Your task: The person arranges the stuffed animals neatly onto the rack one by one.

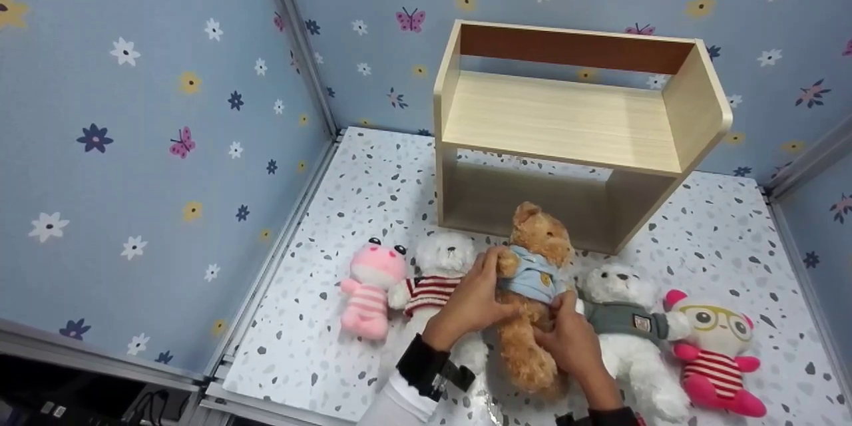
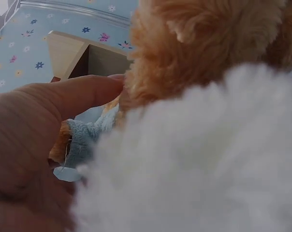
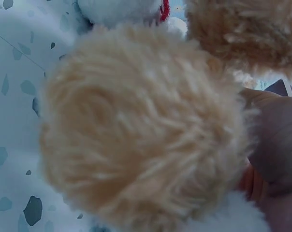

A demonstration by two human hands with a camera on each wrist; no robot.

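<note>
A brown teddy bear (image 1: 528,276) in a light blue top leans between my two hands, its head near the shelf front. My left hand (image 1: 471,303) grips the bear's side, thumb across its lower body. From the other side my right hand (image 1: 574,336) holds it at the hip and top's hem. In the left wrist view, white fur (image 2: 199,159) of another plush hides much of the brown fur (image 2: 194,38). A blurred brown leg (image 3: 141,130) fills the right wrist view and covers most of my fingers there.
A two-level wooden shelf (image 1: 566,106) stands behind the bear. Left are a pink frog plush (image 1: 367,293) and a white bear in a striped sweater (image 1: 436,289). Right are a white bear in green (image 1: 619,319) and a pink plush with glasses (image 1: 715,359). Flowered walls (image 1: 166,173) enclose the speckled table (image 1: 293,319).
</note>
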